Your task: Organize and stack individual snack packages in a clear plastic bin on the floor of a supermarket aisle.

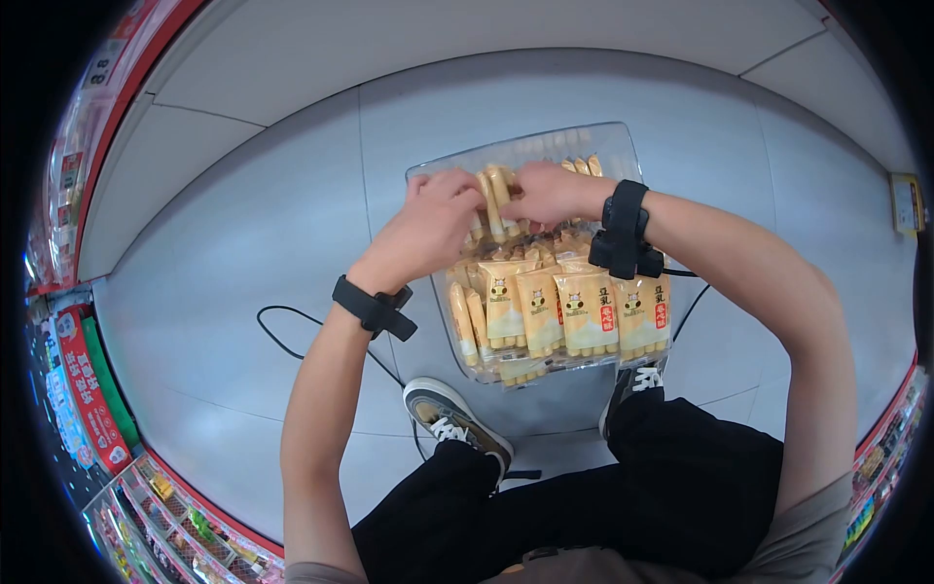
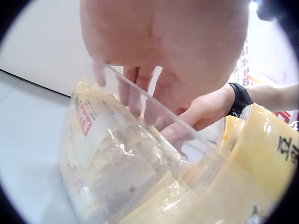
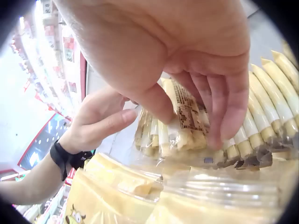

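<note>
A clear plastic bin [image 1: 520, 153] on the floor holds rows of yellow snack packets [image 1: 590, 311]. My right hand [image 1: 555, 195] reaches into its far part; in the right wrist view that hand [image 3: 182, 56] has thumb and fingers on either side of an upright packet [image 3: 189, 114], pinching it. At the bin's left side is my left hand [image 1: 433, 226], its fingers bent loosely downward. The left wrist view has the left hand [image 2: 163, 46] above the clear wall [image 2: 140, 91], fingers hanging beside packets [image 2: 112, 149]; whether they touch one is unclear.
Two shoes [image 1: 452, 419] stand at the bin's near side, with a black cable [image 1: 292, 310] on the grey floor [image 1: 243, 360]. Stocked shelves [image 1: 180, 521] line the left and lower right edges. A white cabinet base [image 1: 486, 24] runs across the far side.
</note>
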A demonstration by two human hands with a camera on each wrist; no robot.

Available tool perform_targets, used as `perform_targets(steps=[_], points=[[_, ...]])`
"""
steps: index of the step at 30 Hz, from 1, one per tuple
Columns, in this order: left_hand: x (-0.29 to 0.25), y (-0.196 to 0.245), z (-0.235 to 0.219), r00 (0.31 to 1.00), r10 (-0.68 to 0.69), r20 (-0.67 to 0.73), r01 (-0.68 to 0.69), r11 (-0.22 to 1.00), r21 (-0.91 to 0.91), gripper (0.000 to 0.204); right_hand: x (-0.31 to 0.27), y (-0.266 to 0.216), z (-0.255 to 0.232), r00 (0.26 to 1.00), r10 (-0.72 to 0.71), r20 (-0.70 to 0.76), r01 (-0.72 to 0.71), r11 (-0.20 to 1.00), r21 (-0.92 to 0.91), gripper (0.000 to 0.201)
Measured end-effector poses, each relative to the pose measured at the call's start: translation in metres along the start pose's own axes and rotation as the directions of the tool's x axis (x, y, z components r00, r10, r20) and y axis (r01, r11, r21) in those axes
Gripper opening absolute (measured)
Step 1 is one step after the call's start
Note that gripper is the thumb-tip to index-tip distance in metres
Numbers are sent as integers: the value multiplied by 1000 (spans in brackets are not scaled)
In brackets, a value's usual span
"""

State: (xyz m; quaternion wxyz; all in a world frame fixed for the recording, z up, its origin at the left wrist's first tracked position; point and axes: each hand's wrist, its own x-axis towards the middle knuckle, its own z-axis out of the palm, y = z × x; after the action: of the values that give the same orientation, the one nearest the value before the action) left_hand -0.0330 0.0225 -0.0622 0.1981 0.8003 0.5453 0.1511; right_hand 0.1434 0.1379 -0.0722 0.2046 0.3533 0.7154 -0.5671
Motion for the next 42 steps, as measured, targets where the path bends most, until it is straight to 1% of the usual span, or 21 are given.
perform_targets(steps=[1, 3, 4, 6, 7, 9, 10, 12, 15, 17, 18, 19, 21, 24, 27, 30, 33, 36, 39, 41, 42], points=[[0, 1, -1, 998, -18, -55, 16, 999, -39, 19, 0, -4, 1, 1000, -9, 15, 10, 999, -52, 36], [-4, 5, -6, 999, -28, -42, 28, 1000, -6, 21, 1, -10, 2, 998, -27, 50, 34, 987, -157, 33], [-5, 7, -8, 999, -35, -35, 36, 999, 9, 22, 1, -6, 2, 997, -39, 73, 43, 998, -48, 32], [-5, 6, -15, 996, 74, 53, -77, 996, 52, 24, 4, 8, 0, 991, -68, 119, 46, 984, 175, 31], [-5, 5, -16, 987, 126, 97, -133, 989, 69, 25, 5, 15, -1, 988, -65, 140, 33, 976, 215, 32], [0, 6, -11, 979, 179, 93, -186, 980, 69, 25, 8, 25, -3, 981, -61, 182, 7, 959, 284, 36], [4, 7, -8, 975, 205, 88, -211, 975, 70, 26, 6, 24, -5, 976, -55, 210, 9, 977, 214, 39], [9, 4, -1, 980, 174, 95, -181, 981, 69, 27, 3, 22, -10, 965, -39, 258, 22, 997, 72, 45], [18, 7, 2, 978, 118, 175, -134, 988, 82, 36, -3, 25, -13, 960, -111, 258, 110, 994, 18, 46], [24, 10, 0, 967, 78, 243, -106, 989, 103, 44, -9, 11, -21, 947, -38, 319, 134, 950, -283, 47], [27, 12, 0, 961, 59, 272, -94, 989, 116, 47, -14, 3, -27, 940, 4, 342, 151, 892, -426, 48], [28, 12, 0, 953, 39, 299, -81, 988, 131, 50, -24, -5, -32, 935, 24, 353, 154, 870, -467, 52], [27, 11, 1, 956, 48, 289, -93, 985, 143, 51, -50, -17, -31, 927, 61, 370, 164, 822, -546, 61], [24, 8, 6, 963, 93, 253, -142, 973, 184, 52, -81, -9, -26, 926, -24, 376, 233, 820, -523, 71], [23, 6, 9, 960, 117, 253, -168, 967, 191, 50, -86, 6, -10, 965, -45, 258, 179, 832, -525, 68], [23, 9, 7, 953, 121, 277, -178, 965, 193, 46, -86, 6, -5, 976, 7, 219, 100, 876, -473, 60], [23, 11, 2, 950, 110, 293, -173, 964, 200, 44, -83, 2, -7, 959, -5, 283, 143, 872, -469, 59], [22, 10, 2, 949, 98, 300, -162, 967, 198, 43, -81, 10, -4, 955, -130, 265, 217, 918, -331, 55], [20, 4, 3, 955, 93, 283, -145, 975, 169, 39, -84, 9, -12, 972, -190, 138, 205, 973, -102, 48], [20, 5, 2, 955, 82, 284, -132, 978, 162, 38, -84, 11, -23, 983, -184, 28, 177, 972, 157, 42], [21, 6, 1, 953, 72, 294, -125, 978, 168, 38, -82, 12, -28, 985, -169, -25, 169, 944, 285, 40]])
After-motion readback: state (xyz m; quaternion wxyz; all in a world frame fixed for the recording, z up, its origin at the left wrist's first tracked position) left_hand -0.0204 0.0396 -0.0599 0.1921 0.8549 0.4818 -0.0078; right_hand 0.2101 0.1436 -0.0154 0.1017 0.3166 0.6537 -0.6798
